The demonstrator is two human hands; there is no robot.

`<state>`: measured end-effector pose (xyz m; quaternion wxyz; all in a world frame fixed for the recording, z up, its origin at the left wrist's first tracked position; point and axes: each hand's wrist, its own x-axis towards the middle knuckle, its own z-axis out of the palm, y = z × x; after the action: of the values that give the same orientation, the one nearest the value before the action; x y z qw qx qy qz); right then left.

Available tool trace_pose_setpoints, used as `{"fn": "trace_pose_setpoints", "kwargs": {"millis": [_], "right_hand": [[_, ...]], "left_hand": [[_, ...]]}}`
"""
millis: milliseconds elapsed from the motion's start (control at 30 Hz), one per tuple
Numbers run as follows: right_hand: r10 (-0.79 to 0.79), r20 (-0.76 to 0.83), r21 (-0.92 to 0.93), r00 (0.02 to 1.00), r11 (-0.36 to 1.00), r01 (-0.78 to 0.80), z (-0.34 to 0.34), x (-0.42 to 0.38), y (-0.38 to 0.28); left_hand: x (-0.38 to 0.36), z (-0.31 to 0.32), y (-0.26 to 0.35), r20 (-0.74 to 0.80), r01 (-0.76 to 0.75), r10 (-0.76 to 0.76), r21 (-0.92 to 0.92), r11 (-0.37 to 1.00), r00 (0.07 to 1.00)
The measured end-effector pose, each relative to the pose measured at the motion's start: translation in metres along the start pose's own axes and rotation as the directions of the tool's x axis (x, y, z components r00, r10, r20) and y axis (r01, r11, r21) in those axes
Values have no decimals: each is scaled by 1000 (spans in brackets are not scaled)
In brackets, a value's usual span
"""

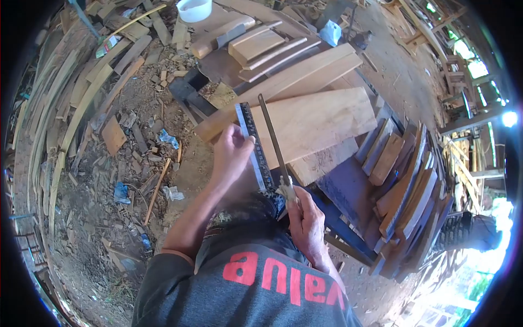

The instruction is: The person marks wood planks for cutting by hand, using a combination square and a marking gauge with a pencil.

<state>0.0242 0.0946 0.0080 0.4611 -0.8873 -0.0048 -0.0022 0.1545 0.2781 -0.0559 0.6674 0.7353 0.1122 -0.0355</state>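
Note:
My left hand (233, 154) is closed on a long, flat metal strip (260, 163), pale along one side and dark and mottled along the other. The thumb presses near the strip's middle, and its lower end rests by my lap. My right hand (309, 222) is wrapped round the handle end of a long, narrow metal file (277, 143). Pale cloth (285, 188) is bunched where the handle meets the file. The file points away from me, just right of the strip and nearly parallel to it. A wide wooden board (321, 122) lies beyond and behind the file.
More planks (283, 82) and wood blocks (256, 43) lie on the low bench. Cut wood pieces (408, 191) are stacked at the right. A white bowl (194, 10) stands at the far end. Wood scraps and a blue wrapper (121, 193) litter the ground at left.

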Motion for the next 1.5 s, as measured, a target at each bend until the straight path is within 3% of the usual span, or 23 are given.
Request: {"fn": "trace_pose_setpoints", "kwargs": {"millis": [133, 400, 667, 1200, 1267, 1500], "right_hand": [[116, 48, -31, 992, 993, -114, -6, -7, -4], [7, 38, 71, 999, 997, -9, 11, -4, 12], [-149, 8, -1, 989, 989, 149, 16, 7, 8], [-82, 39, -11, 996, 997, 83, 13, 4, 6], [-179, 10, 9, 984, 984, 178, 15, 26, 5], [-136, 23, 6, 990, 991, 136, 10, 22, -3]], "left_hand": [[3, -3, -5, -19, -10, 11, 22, 1000, 1000], [2, -4, -2, 7, 23, -23, 10, 1000, 1000], [2, -3, -5, -12, 3, -2, 36, 999, 1000], [-1, -1, 4, -20, 21, -21, 42, 999, 1000], [0, -1, -1, -18, -2, 3, 34, 999, 1000], [-6, -3, 15, -18, -3, 4, 59, 998, 1000]]}}
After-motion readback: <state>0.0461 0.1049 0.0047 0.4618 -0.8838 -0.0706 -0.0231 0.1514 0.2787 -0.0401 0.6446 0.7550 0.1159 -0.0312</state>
